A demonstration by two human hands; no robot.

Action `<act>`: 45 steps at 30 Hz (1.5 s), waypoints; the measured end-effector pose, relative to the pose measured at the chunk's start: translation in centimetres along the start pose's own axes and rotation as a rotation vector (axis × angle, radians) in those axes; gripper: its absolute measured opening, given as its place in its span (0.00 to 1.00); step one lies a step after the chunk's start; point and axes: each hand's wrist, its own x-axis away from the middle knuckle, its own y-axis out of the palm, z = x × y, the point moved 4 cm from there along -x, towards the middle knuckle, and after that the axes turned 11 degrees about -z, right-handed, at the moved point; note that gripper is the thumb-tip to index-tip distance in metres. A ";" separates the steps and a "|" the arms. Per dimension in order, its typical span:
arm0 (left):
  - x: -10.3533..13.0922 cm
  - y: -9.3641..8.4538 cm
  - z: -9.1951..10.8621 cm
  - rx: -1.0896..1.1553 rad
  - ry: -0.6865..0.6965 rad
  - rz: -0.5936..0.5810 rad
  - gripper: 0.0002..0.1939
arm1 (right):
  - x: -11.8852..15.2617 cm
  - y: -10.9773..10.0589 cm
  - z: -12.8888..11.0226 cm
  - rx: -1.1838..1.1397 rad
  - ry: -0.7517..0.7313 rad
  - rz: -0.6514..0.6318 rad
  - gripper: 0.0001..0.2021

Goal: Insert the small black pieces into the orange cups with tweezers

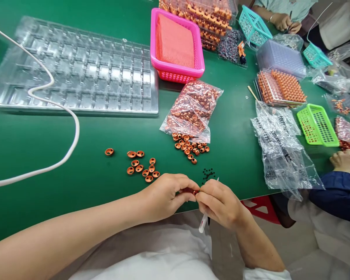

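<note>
My left hand [165, 197] pinches a small copper-coloured part [195, 192] at the table's front edge; most of it is hidden by fingers. My right hand [224, 204] meets it there, its fingertips against the part. A slim white pen-like tool [203, 224] is gripped in that right hand, its thin tip poking out above the knuckles. Tiny black pieces [209, 173] lie just beyond the right hand. Several copper-coloured cup-shaped parts with holes [139, 168] are scattered left of my hands. More loose cups [188, 147] spill before a clear bag [192, 107] full of them.
Clear compartment trays [90, 74] are stacked at left, crossed by a white cable [74, 136]. A pink basket [201, 64] holds orange foam sheets. Plastic bags [280, 147] and a green basket [317, 126] are at right. Co-workers' hands [345, 161] show along the right side.
</note>
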 end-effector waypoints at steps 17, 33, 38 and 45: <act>-0.1 0.0 0.0 0.112 -0.030 -0.011 0.09 | 1.5 -0.1 -0.4 -0.002 0.076 0.196 0.14; 0.3 0.7 0.1 -0.129 0.146 0.033 0.08 | 0.8 -0.5 -1.2 0.141 -0.094 0.111 0.14; 0.3 0.8 0.2 -0.098 0.144 0.021 0.08 | 1.4 0.1 -0.9 0.112 -0.106 0.101 0.16; 0.3 0.9 -0.1 -0.076 0.126 0.006 0.09 | 1.7 0.5 -0.8 0.160 -0.137 0.109 0.13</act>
